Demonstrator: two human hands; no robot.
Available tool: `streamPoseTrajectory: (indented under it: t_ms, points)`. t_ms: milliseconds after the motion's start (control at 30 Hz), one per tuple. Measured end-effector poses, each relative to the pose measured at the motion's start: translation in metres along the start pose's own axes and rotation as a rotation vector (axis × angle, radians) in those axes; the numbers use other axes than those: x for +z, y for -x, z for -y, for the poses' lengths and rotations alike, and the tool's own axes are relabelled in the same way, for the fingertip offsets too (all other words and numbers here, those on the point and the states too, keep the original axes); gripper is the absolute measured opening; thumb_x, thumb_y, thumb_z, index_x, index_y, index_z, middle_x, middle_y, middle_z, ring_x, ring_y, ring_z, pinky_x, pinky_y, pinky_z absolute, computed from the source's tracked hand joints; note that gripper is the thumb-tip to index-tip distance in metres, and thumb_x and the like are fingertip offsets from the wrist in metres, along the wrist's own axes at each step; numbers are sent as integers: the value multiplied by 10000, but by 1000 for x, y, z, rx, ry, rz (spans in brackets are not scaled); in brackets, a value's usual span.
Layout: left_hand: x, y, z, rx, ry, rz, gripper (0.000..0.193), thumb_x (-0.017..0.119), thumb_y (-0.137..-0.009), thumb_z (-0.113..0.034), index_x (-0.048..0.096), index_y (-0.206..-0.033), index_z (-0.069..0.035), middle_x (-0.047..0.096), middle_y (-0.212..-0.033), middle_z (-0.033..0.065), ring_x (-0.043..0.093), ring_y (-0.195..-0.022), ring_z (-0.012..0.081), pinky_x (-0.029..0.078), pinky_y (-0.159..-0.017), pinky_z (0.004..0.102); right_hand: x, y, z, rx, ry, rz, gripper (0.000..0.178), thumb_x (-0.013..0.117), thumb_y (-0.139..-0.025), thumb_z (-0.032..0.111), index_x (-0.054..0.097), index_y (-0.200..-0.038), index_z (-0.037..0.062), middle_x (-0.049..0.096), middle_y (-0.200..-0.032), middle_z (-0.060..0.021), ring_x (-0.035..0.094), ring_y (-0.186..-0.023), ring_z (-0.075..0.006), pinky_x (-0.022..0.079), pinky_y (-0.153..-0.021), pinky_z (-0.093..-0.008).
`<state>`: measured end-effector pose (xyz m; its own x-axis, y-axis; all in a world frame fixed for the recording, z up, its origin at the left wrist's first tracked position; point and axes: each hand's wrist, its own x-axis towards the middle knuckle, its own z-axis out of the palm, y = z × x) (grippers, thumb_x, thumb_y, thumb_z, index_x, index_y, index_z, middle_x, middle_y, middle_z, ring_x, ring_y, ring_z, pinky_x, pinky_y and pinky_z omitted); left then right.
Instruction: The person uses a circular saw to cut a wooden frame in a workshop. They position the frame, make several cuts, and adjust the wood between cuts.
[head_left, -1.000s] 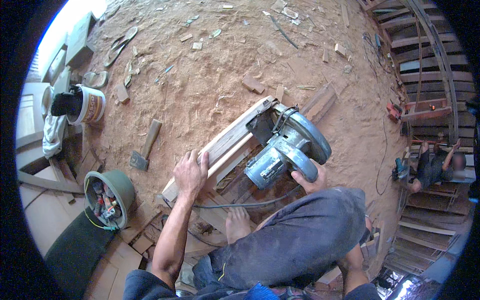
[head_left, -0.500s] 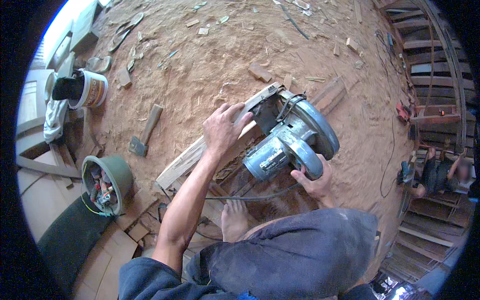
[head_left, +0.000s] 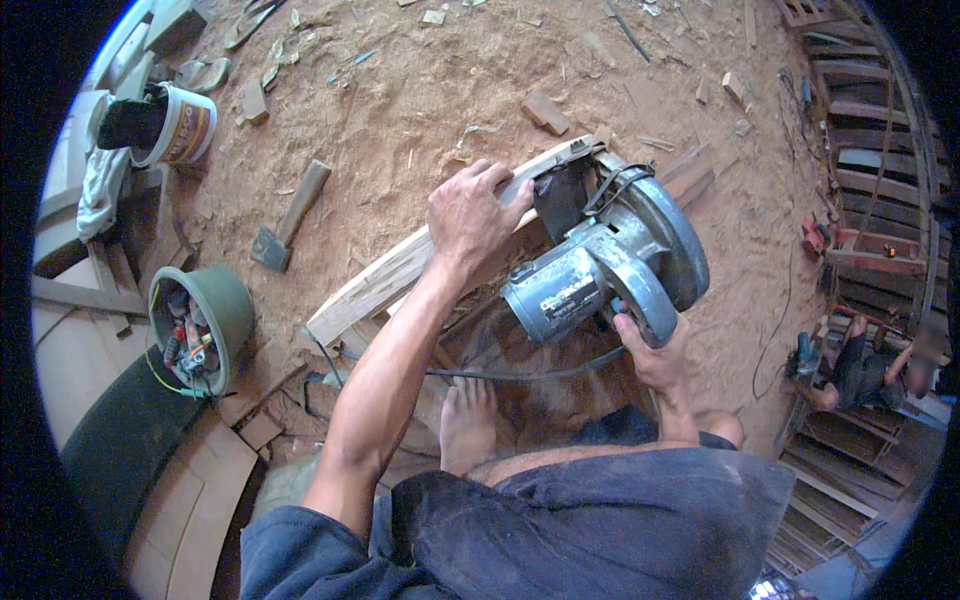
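Note:
A blue circular saw [head_left: 565, 292] lies across a pale wooden board [head_left: 372, 284], near the board's far right end. My right hand [head_left: 655, 355] is closed round the saw's rear handle, with the thumb up near the trigger area. On the board, just left of the saw's base plate, my left hand [head_left: 475, 215] grips with its fingers over the far edge. The thumb points toward the base plate. The saw hides its blade and the wood beneath it. A dark power cord [head_left: 530, 376] runs from behind the saw past my bare foot [head_left: 468, 425].
A hammer [head_left: 290, 215] lies on the sawdust-covered ground to the left. Beyond it stand a green bucket of tools [head_left: 228, 310] and a white bucket [head_left: 190, 125]. Wood offcuts [head_left: 545, 112] are scattered ahead. Another person [head_left: 875, 365] sits at the far right near stacked timber.
The whole view has shifted a little, so saw, board and hands appear slightly further right and up. Both hands keep their grips.

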<state>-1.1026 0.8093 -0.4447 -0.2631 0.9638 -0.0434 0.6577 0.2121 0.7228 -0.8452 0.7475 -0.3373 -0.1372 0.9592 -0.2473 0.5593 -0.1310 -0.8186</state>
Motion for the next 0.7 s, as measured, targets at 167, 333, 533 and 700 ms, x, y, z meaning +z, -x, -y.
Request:
streamPoseTrajectory:
  t_ms: [167, 333, 533, 700]
  points:
    - [2, 0, 0, 16, 4, -27, 336, 663, -849, -446, 738, -878, -119, 692, -898, 48, 689, -823, 266, 546, -716, 400, 0, 1, 1, 17, -15, 20, 190, 770, -832, 111, 657, -944, 6, 636, -757, 26, 561, -659, -60, 475, -606, -243]
    - [4, 1, 2, 31, 13, -54, 330, 648, -867, -444, 736, -883, -126, 677, -869, 54, 684, -791, 271, 542, -686, 404, -4, -1, -4, 26, -4, 50, 204, 760, -835, 78, 661, -993, -6, 655, -831, 2, 587, -736, -74, 487, -664, -248]
    - [9, 2, 4, 38, -6, -67, 306, 652, -866, -424, 746, -881, -133, 697, -870, 55, 690, -790, 274, 545, -694, 397, -6, 1, -4, 62, -28, 79, 243, 741, -840, 31, 684, -1071, -20, 697, -956, -55, 638, -862, -111, 514, -777, -267]
    - [10, 3, 3, 28, -12, -66, 288, 649, -875, -408, 748, -884, -138, 702, -883, 51, 693, -799, 270, 546, -701, 394, -2, 0, -2, -2, 9, 35, 185, 758, -828, 64, 674, -975, -11, 686, -850, -22, 615, -755, -84, 508, -695, -261]
